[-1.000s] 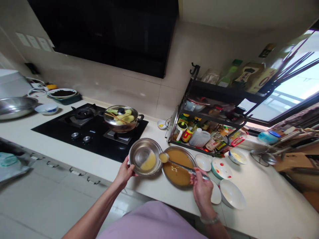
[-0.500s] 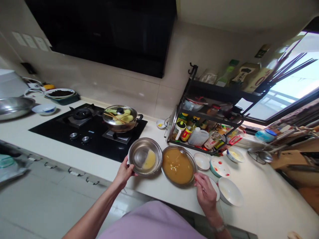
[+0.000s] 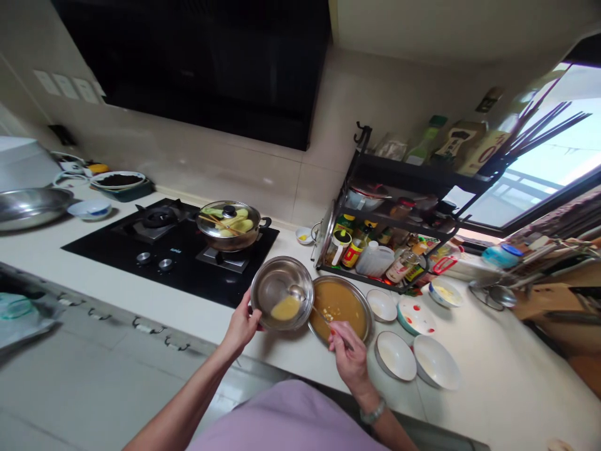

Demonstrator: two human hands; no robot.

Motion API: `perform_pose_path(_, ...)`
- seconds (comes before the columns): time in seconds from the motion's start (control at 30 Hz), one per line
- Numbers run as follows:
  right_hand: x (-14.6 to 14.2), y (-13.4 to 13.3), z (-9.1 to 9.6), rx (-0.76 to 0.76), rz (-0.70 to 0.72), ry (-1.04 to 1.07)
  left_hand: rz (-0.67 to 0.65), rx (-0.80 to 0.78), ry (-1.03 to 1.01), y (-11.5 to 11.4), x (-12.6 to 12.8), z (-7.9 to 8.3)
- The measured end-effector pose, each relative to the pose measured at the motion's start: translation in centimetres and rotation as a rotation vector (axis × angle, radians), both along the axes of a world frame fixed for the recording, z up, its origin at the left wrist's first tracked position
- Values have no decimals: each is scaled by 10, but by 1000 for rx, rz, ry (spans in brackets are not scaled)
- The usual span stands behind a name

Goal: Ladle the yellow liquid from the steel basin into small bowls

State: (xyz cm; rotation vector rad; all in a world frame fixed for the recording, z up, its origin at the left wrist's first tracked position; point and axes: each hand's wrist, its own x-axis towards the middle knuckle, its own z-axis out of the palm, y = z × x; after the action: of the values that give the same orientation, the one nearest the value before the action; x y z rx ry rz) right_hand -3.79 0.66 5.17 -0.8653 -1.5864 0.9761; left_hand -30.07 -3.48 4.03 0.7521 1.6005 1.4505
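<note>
My left hand (image 3: 244, 322) grips the rim of a steel bowl (image 3: 272, 282), tilted so that pale yellow liquid (image 3: 285, 308) pools on its near side. My right hand (image 3: 350, 351) is closed round the handle of a metal spoon (image 3: 297, 292), whose head is inside the bowl just above the pool. Beneath the spoon's handle, a round steel dish (image 3: 370, 313) of brown liquid (image 3: 345, 297) with pale chopped bits stands on the counter. The steel bowl is held up beside this dish and overlaps its left edge.
Behind on the black hob (image 3: 188, 269) stands a lidded pan (image 3: 235, 241). Several bowls, including a white bowl (image 3: 395, 356) and a strawberry-patterned bowl (image 3: 416, 315), are right of the dish. A black rack (image 3: 399, 222) of bottles stands behind them.
My right hand has moved left from the dish's right edge, bringing the spoon out of the brown liquid and into the steel bowl. The bowl has shifted slightly right and tilted more.
</note>
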Motion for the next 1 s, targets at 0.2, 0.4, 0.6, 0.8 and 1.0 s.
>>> perform_pose_path(0.2, -12, 1, -3, -362, -237, 194, 37, -38, -96, -4, -1, 6)
perform_pose_path(0.4, -11, 4, 6, -509, -306, 355, 55, -59, -149, -9, -3, 5)
perform_pose_path(0.6, -5, 3, 19, -499, -327, 382, 70, -74, -165, -11, -3, 0)
perform_pose_path(0.8, 12, 9, 22, -480, -404, 397, 70, -71, -169, -12, -3, 2)
perform_pose_path(1.0, 40, 22, 20, -405, -520, 383, 76, -77, -178, -13, -4, 8)
